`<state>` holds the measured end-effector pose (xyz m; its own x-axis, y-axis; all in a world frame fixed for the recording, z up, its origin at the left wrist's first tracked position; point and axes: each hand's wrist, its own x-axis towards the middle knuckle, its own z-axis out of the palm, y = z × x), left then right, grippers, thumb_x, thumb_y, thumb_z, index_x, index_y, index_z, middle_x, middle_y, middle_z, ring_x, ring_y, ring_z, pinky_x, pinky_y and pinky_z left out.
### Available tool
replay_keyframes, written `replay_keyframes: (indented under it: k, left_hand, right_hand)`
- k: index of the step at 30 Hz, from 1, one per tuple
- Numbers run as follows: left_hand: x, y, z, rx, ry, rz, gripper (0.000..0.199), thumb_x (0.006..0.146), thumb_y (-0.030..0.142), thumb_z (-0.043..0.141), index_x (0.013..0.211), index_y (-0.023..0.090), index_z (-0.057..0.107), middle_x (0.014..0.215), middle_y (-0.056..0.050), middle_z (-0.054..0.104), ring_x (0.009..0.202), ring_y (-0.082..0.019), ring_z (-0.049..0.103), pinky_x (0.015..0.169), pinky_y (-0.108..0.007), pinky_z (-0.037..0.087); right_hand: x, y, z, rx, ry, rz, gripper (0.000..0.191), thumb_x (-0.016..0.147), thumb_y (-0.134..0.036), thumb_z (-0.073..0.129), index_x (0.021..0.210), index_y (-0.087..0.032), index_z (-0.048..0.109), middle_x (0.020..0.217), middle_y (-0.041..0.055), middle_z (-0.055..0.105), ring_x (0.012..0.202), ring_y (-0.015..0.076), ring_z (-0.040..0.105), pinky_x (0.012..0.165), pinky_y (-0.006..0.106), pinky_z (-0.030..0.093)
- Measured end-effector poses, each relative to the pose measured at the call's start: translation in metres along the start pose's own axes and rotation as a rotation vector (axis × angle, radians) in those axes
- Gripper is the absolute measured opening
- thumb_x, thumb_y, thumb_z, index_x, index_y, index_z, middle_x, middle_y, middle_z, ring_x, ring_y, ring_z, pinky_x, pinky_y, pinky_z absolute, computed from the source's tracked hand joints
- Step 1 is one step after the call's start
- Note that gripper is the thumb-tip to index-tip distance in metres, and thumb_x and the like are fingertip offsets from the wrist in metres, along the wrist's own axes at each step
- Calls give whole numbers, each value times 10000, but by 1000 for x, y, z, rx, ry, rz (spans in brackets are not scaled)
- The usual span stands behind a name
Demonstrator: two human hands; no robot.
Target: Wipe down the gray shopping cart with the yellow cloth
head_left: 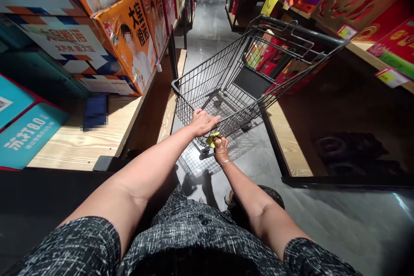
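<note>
Shopping cart (pixel 254 82): Black wire, standing just ahead of both hands, its long axis running away from them, forward and to the right.
Left hand (pixel 203 123): Palm down across the near corner of the basket rim, thumb pointing right; the fingers' undersides are hidden, so whether they grip cannot be told.
Right hand (pixel 221 151): Lower and closer to the body, fingers bunched around a yellow cloth (pixel 212 140) against the wire below the left hand.
Handle bar (pixel 304 30): At the far end, well apart from both hands; the left hand lies nearer.
Shelves: Orange cartons (pixel 126 43) stand left of the left hand, a low wooden shelf (pixel 286 146) right of the right.
</note>
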<state>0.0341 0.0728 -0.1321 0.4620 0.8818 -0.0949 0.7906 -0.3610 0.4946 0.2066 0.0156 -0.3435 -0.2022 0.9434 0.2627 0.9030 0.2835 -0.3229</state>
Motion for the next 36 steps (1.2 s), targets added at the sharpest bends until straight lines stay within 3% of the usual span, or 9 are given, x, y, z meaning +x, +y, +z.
replay_keyframes:
  k: [4, 7, 13, 15, 19, 22, 25, 31, 36]
  left_hand:
    - [2, -4, -2, -12, 0, -2, 681, 1104, 473, 130, 1010, 236, 762, 1084, -16, 761, 1194, -228, 527, 1196, -479, 174]
    - [-1, -5, -1, -24, 20, 19, 678, 1104, 451, 126, 962, 235, 753, 1087, -14, 761, 1183, -231, 528, 1194, -487, 176]
    - [-5, -10, 2, -34, 44, 103, 367, 1000, 502, 471, 1095, 298, 760, 1148, -12, 765, 1218, -264, 505, 1212, -518, 141]
    - [-4, -11, 3, -32, 47, 103, 339, 979, 475, 508, 1158, 315, 748, 1188, -12, 759, 1234, -265, 499, 1218, -528, 128]
    - [-3, -14, 4, 13, 44, 113, 286, 968, 444, 527, 1074, 309, 757, 1122, -5, 756, 1202, -258, 515, 1217, -528, 154]
    - [-5, -17, 2, 32, 31, 124, 267, 963, 430, 534, 1000, 293, 760, 1098, -10, 752, 1203, -256, 520, 1220, -519, 147]
    - [-6, -21, 0, -9, 20, 142, 305, 966, 464, 527, 1083, 309, 762, 1139, -11, 758, 1230, -258, 512, 1221, -518, 124]
    - [-6, -26, -1, -45, 6, 169, 339, 967, 484, 515, 1145, 323, 755, 1190, -16, 761, 1260, -260, 508, 1215, -519, 117]
    - [-7, -28, -2, -44, -1, 181, 334, 973, 464, 516, 1165, 313, 745, 1212, -13, 752, 1277, -256, 510, 1223, -511, 112]
  right_hand:
    - [-5, 14, -1, 8, -166, -63, 450, 810, -25, 516, 1113, -295, 711, 1263, 95, 611, 1078, 240, 540, 950, 386, 539]
    - [7, 32, -32, 6, -232, -99, 422, 771, -23, 551, 1040, -289, 736, 1216, 84, 642, 1025, 235, 560, 915, 371, 544]
    - [57, 45, -138, -7, 338, 173, 569, 791, -133, 522, 1339, -232, 637, 1381, 157, 502, 1319, 325, 482, 1051, 510, 471]
    - [70, 27, -160, -27, 375, 131, 649, 774, -118, 504, 1401, -252, 603, 1413, 149, 496, 1343, 328, 463, 1067, 522, 450]
    - [79, -29, -173, -52, 130, -144, 666, 736, -52, 522, 1341, -299, 649, 1387, 98, 583, 1318, 299, 465, 1020, 466, 460]
    - [83, -48, -179, -138, -24, -231, 566, 824, -73, 530, 1328, -296, 658, 1382, 99, 608, 1255, 286, 484, 914, 401, 466]
    - [102, -27, -201, -262, -117, -204, 459, 901, -120, 520, 1291, -302, 680, 1346, 103, 625, 1169, 284, 492, 829, 377, 445]
    - [169, 55, -248, -497, -179, 110, 369, 956, -203, 506, 1264, -302, 683, 1334, 93, 592, 1115, 267, 473, 762, 345, 401]
    - [185, 65, -252, -591, -229, 183, 325, 979, -215, 486, 1220, -283, 693, 1259, 104, 601, 1123, 259, 478, 789, 354, 415]
